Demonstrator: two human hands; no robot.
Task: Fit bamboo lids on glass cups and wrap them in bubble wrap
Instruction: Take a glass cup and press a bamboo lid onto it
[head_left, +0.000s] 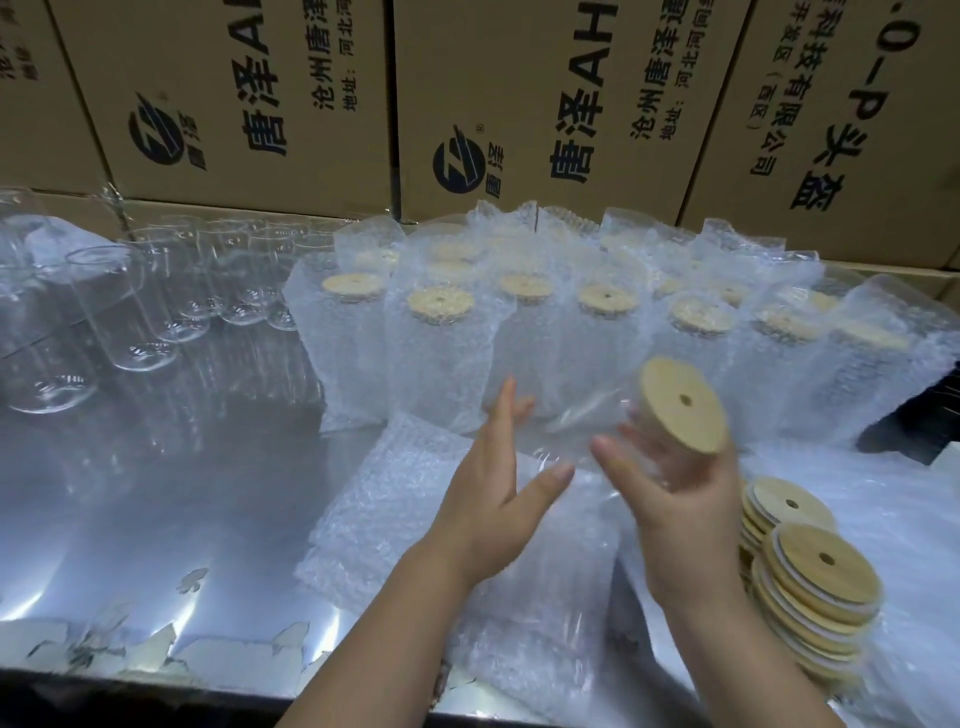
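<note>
The right hand (680, 514) is gripping a cup (571, 421) from below, close to its mouth. Its thumb is lying on the near side and its fingers are curling round the far side, showing blurred through the glass. The cup is hanging tilted in the air above the table (156, 493), between the two hands, its base pointing left and its mouth right. A lid (683, 405) is sitting on that mouth, its face with the small hole looking up and to the right. The left hand (493, 488) is standing at the base end, fingers straight and thumb spread wide, palm facing the glass. The clear glass is blurring here, so I cannot tell whether it is touching the cup.

Under the hands, flat wrap (415, 519) is lying in a loose pile on the table. A lid stack (810, 577) is leaning just right of the right wrist. Beyond the hands, wrapped cups (441, 338) are standing in rows with their lids showing. Bare cups (156, 306) are standing at the far left. Cartons (260, 104) are lining the far side.
</note>
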